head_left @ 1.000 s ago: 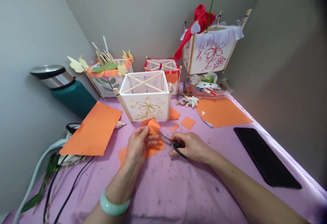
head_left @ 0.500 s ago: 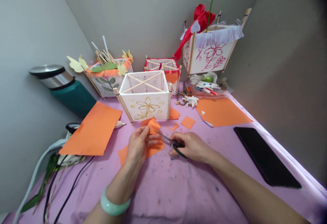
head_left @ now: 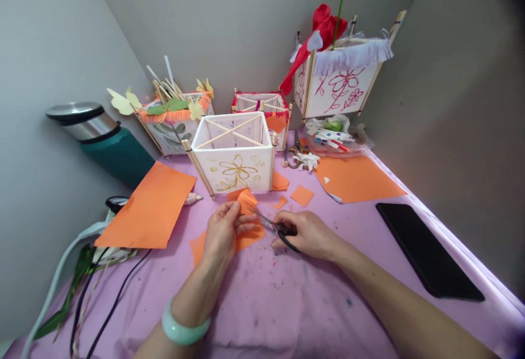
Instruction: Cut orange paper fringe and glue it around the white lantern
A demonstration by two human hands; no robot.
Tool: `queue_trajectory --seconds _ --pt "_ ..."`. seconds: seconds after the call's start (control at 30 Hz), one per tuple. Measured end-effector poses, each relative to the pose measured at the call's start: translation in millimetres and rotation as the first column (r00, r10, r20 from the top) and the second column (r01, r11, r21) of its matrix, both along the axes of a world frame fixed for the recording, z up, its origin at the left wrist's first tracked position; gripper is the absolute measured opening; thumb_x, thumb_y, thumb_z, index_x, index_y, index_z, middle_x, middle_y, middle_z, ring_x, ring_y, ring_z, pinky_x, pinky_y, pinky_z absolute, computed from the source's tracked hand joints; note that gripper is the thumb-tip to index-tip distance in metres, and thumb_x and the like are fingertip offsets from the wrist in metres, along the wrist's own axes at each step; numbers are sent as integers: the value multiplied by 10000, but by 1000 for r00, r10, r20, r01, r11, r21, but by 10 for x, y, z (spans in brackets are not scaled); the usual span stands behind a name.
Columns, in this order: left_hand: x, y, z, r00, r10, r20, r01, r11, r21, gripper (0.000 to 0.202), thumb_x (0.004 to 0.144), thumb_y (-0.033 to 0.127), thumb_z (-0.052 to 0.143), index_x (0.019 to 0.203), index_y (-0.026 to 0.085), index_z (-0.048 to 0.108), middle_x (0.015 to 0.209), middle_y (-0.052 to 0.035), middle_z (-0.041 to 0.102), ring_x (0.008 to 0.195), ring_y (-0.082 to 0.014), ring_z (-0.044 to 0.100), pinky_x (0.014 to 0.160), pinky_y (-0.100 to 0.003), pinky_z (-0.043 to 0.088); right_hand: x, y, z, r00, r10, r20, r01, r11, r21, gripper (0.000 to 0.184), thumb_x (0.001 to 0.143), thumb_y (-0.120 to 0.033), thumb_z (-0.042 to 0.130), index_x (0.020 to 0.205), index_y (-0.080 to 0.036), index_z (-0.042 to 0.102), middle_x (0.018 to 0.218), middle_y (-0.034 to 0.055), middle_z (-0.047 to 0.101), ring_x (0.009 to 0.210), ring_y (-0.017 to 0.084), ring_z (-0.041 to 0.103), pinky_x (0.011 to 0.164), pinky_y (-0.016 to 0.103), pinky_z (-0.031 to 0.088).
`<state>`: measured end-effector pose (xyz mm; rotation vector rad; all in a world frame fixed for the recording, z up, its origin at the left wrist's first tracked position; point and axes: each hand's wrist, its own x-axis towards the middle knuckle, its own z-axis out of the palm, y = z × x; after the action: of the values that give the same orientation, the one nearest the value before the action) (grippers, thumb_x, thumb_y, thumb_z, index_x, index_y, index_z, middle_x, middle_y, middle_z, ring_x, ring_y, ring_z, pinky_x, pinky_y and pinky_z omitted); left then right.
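The fringed orange paper is a small, bright piece, bent over on itself, with fine slits along it; it sits just in front of the yellow-flowered box. The left hand, in front of the same box, pinches it between thumb and fingertips, the other fingers loosely bent; a pale green bangle circles that wrist. To the right, also in front of the box, the right hand is curled around the black handles of the scissors, whose thin blades point at the paper; how far they are parted is too small to tell.

The desk under the box wears a purple cloth, creased and flecked with dark spots. Plain grey walls rise to its left, behind it and to its right.

Left of the box lean a teal bottle and a large orange sheet, with black cords nearer the front. A leaf-trimmed box stands behind it to the left; a red-edged box directly behind is partly hidden by it. To its right lie an orange square, a heap of markers and a black slab.
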<state>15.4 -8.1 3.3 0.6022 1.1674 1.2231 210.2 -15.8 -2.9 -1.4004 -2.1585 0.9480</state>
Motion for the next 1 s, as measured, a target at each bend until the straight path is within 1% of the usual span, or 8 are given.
queue_trajectory --seconds 0.17,0.33,0.5,0.7,1.0 --pt "14 4 6 1000 18 4 -18 1000 10 149 805 213 638 794 155 502 575 -40 684 542 -163 688 493 -215 548 2 -7 1 1000 1 3 -2 1000 12 328 692 -489 731 828 -204 641 638 -40 554 575 106 460 551 203 301" --pt "9 1 -5 1000 11 6 -11 1000 11 161 801 222 646 783 154 500 585 -46 686 554 -165 691 496 -214 550 1 -2 -5 1000 1 1 -1 1000 15 324 695 -485 728 834 -204 647 640 -41 556 570 102 456 541 201 294" --pt "9 6 -10 1000 15 10 -15 1000 9 136 818 207 623 792 154 500 571 -45 682 550 -164 690 493 -210 547 -1 3 -5 1000 -3 -3 3 1000 -2 322 674 -466 756 834 -209 645 640 -49 553 579 101 459 549 200 296" --pt "9 7 -17 1000 2 9 -2 1000 4 88 858 164 553 801 152 487 590 -65 696 539 -152 686 499 -202 543 9 -2 -7 1000 7 -1 -7 1000 -6 326 682 -468 753 845 -208 644 641 -50 545 583 101 457 553 199 297" --pt "17 4 -3 1000 0 1 0 1000 3 97 870 157 534 793 154 474 584 -63 690 544 -152 686 499 -201 543 3 3 -11 1000 6 5 -6 1000 8 312 684 -452 757 839 -205 645 638 -49 543 577 99 446 549 191 296"
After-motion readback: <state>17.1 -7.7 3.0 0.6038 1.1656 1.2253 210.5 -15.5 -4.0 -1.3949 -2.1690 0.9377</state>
